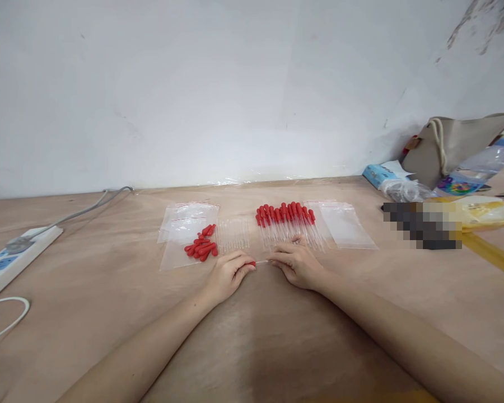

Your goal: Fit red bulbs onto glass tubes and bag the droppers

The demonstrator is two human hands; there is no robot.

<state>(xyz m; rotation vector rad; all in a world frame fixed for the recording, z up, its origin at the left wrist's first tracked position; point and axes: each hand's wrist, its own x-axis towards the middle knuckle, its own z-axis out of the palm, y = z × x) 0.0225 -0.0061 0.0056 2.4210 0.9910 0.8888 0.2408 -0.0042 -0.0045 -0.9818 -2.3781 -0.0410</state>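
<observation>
The left hand (229, 274) was pinched nearly closed, thumb and fingers around a red bulb (252, 263). The right hand (296, 263) was pinched too, gripping a clear tube (262, 262) that ran level towards the bulb, low over the bench (109, 246); the fingers covered much of both, so how far the tube sat inside could not be told.

Taking that tube as the clock's centre and the wall (193, 84) as twelve, loose red bulbs (201, 246) lay at ten, partly on clear plastic bags (189, 212). Bare tubes (233, 235) stood in a row at eleven. Capped droppers (283, 215) lay at one, their lower ends partly hidden behind the right hand, the nearest obstruction. More bags (342, 224) lay at two, just beside them.

Farther out at two were a tissue pack (378, 174), crumpled plastic (407, 191), a beige bag (470, 137) and a tilted bottle (483, 168). Between two and three lay a dark, pixelated object (422, 224) and a yellow packet (487, 211). A power strip (37, 235) with a grey cable (79, 210) lay at nine, well apart.
</observation>
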